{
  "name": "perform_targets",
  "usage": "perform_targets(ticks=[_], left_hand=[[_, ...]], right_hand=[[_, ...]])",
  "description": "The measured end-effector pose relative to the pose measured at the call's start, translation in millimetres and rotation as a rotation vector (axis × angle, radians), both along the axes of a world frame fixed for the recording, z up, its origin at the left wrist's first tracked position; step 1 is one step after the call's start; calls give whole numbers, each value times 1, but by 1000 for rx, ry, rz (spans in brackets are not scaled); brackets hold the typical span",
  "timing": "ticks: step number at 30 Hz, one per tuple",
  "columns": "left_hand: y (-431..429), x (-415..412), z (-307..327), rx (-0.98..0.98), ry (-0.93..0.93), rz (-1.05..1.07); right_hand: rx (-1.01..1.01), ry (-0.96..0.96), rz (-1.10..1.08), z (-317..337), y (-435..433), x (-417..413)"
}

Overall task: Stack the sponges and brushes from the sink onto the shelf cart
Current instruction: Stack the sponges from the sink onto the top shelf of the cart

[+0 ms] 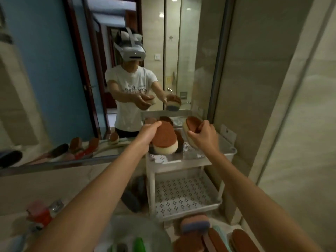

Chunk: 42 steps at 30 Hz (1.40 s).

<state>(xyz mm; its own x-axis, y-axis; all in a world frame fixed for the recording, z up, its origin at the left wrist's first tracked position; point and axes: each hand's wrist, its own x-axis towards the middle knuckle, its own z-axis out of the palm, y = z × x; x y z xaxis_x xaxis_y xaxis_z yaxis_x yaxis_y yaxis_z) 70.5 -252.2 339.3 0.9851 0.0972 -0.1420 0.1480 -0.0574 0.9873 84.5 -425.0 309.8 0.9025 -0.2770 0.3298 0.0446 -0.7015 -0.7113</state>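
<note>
Both arms reaching out over shelf cart [185,161] top tier. L hand [148,132] gripping brown-top sponge [164,139] w/ cream base, sitting down on top tray. R hand [204,136] holding 2nd sponge [192,125] tilted, above tray's right side. More sponges [205,239] lying near bottom edge; lower tray carrying nothing.

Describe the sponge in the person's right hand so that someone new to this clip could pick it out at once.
Find the metal shelf cart against the mirror. Above the right side of its top tray, the right hand grips an oval sponge. Unlike the sponge under the left hand, which shows a flat brown top, this one is tilted, showing its brown face ringed by a pale edge.
</note>
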Motion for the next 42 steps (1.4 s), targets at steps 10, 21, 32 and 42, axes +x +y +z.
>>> perform_targets(ticks=[10, 21, 32, 42], left_hand=[[-11, 51, -11, -353, 148, -1], [-4, 71, -29, -521, 210, 14], [-2, 72, -35, -580, 199, 29], [-12, 79, -28, -677, 95, 51]], right_hand=[[-61, 234, 91, -25, -8, 49], [-68, 323, 231, -11, -26, 40], [-463, 233, 314, -36, -10, 55], [-257, 224, 402, -15, -17, 38]])
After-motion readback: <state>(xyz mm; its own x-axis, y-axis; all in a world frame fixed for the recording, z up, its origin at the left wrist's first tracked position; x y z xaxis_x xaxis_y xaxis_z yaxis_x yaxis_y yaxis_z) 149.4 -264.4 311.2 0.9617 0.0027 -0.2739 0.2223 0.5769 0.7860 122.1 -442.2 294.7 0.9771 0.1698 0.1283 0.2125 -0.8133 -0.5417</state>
